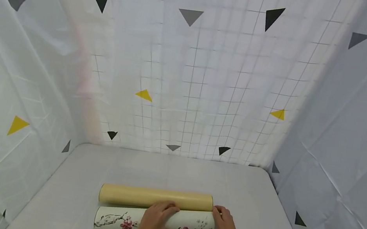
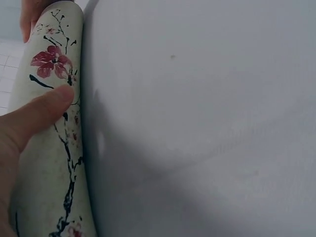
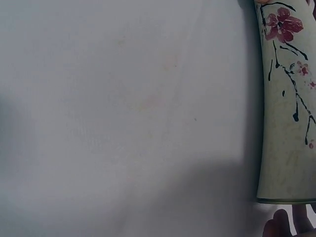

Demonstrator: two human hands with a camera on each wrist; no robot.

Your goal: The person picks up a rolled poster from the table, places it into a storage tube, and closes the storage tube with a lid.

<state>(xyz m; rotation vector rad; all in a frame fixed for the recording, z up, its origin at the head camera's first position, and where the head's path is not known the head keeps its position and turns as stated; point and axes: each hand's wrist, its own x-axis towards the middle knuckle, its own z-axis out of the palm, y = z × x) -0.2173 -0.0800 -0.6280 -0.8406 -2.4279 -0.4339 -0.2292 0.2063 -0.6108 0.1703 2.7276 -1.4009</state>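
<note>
A pale cylindrical tube (image 1: 188, 222) printed with red blossoms and dark branches lies crosswise on the table. My left hand (image 1: 153, 221) grips it around the middle, fingers over the far side and thumb on the near side; that thumb (image 2: 47, 106) shows on the blossom print in the left wrist view. At the tube's right end is my right hand (image 1: 225, 225), its fingers (image 3: 281, 222) up against the dark-rimmed end. Just behind, a plain tan tube (image 1: 142, 196) lies nearly parallel, close to the left fingertips.
The grey-white tabletop (image 1: 90, 164) has rounded far corners. White sheeting (image 1: 172, 69) with grid lines and triangle marks hangs behind it, and more sheeting (image 1: 344, 134) closes the right side. A similar sheet (image 1: 7, 76) stands on the left.
</note>
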